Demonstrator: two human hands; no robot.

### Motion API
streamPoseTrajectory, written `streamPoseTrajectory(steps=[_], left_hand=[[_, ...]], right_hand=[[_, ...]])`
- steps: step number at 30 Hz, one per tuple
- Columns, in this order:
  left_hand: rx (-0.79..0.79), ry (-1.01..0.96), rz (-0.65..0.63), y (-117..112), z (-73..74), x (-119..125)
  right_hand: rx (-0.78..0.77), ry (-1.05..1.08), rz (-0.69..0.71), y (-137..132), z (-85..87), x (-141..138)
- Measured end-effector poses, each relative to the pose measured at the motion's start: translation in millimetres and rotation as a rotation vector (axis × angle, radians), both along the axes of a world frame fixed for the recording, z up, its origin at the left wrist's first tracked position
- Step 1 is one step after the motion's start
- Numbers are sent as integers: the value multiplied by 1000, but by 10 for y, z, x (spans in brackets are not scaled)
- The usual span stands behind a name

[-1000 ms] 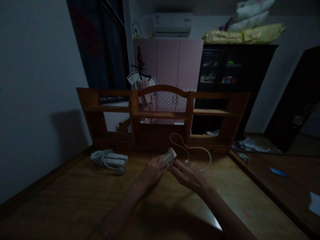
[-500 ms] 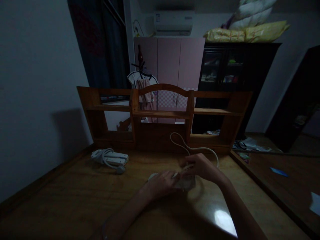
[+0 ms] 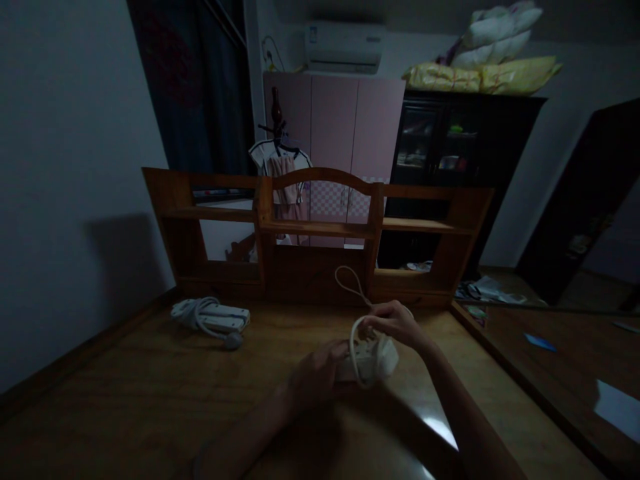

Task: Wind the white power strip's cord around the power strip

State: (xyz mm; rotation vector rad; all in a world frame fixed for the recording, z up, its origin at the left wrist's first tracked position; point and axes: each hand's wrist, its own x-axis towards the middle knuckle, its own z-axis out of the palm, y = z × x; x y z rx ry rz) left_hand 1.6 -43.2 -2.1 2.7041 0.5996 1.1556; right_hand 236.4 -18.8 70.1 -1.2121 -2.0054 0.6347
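My left hand (image 3: 320,368) is closed around one end of a white power strip (image 3: 367,363), held above the wooden desktop. My right hand (image 3: 395,323) pinches the strip's white cord (image 3: 354,347) at the far side. Part of the cord loops around the strip's right end, and the rest trails back in a loop toward the shelf. The left fingertips are partly hidden and blurred. On the left of the desk lies a second power strip (image 3: 227,316), with its grey cord wound around it and its plug (image 3: 233,341) resting on the wood.
A wooden shelf unit (image 3: 320,230) with open compartments stands along the desk's far edge. The wall (image 3: 75,200) borders the left side. A raised wooden edge (image 3: 500,357) runs along the right; beyond it lie a blue card (image 3: 540,342) and white paper (image 3: 617,405).
The power strip has been lifted and turned, showing more of its right end. My right hand has brought the cord around it into a loop. The view has shifted slightly.
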Motion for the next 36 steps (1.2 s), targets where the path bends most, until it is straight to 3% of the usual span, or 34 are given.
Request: streamPoseTrajectory(steps=[5,10,13,15,17,19,22,25,27,31,36], left_hand=[[-323,-185,103,8,91,-47],[-375,-360,141,70,192,-71],[-372,-532,258,120,229,-111],[-361,-628,327,145,252,-141],[-343,-694,353,161,274,-163],[-314,-745,353,168,295,-178],[-301,-816,372,171,330,-202],[-342,-850,401,168,371,-240],[-366,-848,404,166,390,-267],[-383,-818,371,157,380,-301],[-428,-782,304,90,386,-297]], right_hand=[[211,-120,-152,96,-160,-109],[512,-408,-359,121,-284,-98],[736,-242,-570,191,-282,10],[784,-46,-704,294,-293,89],[699,73,-776,421,-357,137],[503,49,-809,533,-485,135],[195,-203,-835,608,-727,53],[39,-444,-757,586,-882,-58],[-25,-509,-687,554,-897,-100],[-15,-661,-623,460,-787,38],[209,-938,-691,186,-639,813]])
